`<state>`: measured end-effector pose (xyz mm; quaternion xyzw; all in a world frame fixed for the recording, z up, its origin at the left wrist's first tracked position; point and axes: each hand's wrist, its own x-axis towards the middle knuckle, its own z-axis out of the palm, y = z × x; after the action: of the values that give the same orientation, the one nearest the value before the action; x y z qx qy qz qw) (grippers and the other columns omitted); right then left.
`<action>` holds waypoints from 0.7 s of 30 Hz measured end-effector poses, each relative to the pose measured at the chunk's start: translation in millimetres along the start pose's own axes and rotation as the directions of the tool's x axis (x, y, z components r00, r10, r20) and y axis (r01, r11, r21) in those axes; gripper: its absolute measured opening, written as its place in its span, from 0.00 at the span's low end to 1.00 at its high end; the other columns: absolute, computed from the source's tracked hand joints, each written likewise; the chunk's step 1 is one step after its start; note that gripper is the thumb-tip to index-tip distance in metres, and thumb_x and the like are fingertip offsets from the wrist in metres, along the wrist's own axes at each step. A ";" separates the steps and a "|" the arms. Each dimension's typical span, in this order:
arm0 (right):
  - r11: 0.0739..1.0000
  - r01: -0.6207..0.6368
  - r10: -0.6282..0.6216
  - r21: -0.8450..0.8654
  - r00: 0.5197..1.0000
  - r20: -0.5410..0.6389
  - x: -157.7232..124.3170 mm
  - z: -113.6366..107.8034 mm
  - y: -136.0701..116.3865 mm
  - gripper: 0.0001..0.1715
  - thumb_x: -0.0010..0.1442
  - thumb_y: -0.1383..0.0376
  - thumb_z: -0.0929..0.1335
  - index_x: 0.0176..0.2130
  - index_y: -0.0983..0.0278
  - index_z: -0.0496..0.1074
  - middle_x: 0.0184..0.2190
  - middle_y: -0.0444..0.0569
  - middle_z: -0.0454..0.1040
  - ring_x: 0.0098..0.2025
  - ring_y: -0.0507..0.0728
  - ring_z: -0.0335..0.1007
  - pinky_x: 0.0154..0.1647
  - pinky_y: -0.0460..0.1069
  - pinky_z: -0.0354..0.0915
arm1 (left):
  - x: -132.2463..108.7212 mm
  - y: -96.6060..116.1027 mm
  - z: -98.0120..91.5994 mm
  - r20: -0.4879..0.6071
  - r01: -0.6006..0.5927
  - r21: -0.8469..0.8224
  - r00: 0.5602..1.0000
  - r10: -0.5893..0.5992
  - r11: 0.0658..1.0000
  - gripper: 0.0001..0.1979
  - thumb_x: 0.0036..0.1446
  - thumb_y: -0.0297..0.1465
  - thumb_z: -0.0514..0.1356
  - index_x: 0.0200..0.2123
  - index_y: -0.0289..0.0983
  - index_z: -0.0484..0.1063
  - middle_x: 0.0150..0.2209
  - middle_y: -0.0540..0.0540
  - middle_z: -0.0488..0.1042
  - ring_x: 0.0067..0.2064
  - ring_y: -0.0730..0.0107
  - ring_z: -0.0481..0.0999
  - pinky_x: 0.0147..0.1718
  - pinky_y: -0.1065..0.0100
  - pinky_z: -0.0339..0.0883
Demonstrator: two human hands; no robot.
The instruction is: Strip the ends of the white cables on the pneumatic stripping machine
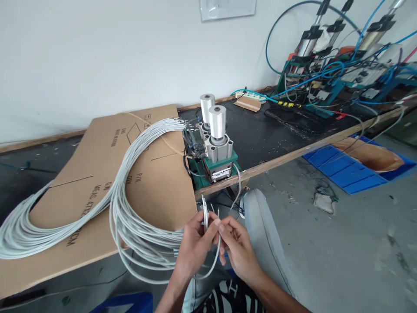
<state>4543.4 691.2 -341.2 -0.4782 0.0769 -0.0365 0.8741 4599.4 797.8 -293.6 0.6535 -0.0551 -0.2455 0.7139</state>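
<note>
- The left hand closes around a small bunch of white cable ends, which stick up past its fingers.
- The right hand meets it and pinches a single cable between thumb and fingertips, above the lap, just off the table's edge.
- Each cable looks light, bendy yet springy, with a smooth jacket that may slip; the thin tips are probably the delicate part, so a hold just behind the tip seems best.
- The main bundle loops over printed cardboard and sags past its edge.
- A metal-topped press stands beside it on the black tabletop.
- Beyond are a pale wall, more machines, and a blue bin on the grey floor.
</note>
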 end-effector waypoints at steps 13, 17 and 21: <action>-0.095 0.681 -0.644 -0.726 0.514 0.567 31.5 -43.1 -33.0 0.19 0.67 0.74 0.69 0.56 0.64 0.73 0.40 0.53 0.82 0.40 0.56 0.82 0.41 0.47 0.77 | 23.4 23.8 -3.2 -0.198 -0.088 -0.113 0.978 0.065 0.990 0.25 0.55 0.49 0.70 0.43 0.34 0.74 0.18 0.63 0.52 0.20 0.82 0.47 0.18 0.79 0.45; -0.025 0.607 -0.745 -0.794 0.518 0.420 61.5 -40.6 -32.5 0.20 0.68 0.75 0.68 0.56 0.62 0.72 0.42 0.54 0.81 0.43 0.57 0.82 0.45 0.49 0.78 | 25.5 46.6 -12.8 -0.408 -0.230 -0.246 0.906 0.115 0.941 0.23 0.50 0.43 0.75 0.41 0.32 0.77 0.19 0.62 0.52 0.20 0.84 0.47 0.17 0.81 0.43; 0.029 0.629 -0.755 -0.777 0.523 0.395 82.7 -40.5 -30.0 0.19 0.68 0.76 0.66 0.56 0.63 0.73 0.43 0.55 0.80 0.44 0.57 0.81 0.45 0.50 0.79 | 27.4 53.5 -17.3 -0.423 -0.233 -0.276 0.901 0.100 0.933 0.22 0.48 0.42 0.76 0.39 0.33 0.78 0.19 0.61 0.53 0.19 0.85 0.48 0.16 0.82 0.43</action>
<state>4618.3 630.0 -345.6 -0.8144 -0.1032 -0.4412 0.3626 4645.2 803.2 -251.3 0.5583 0.0767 -0.0490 0.8247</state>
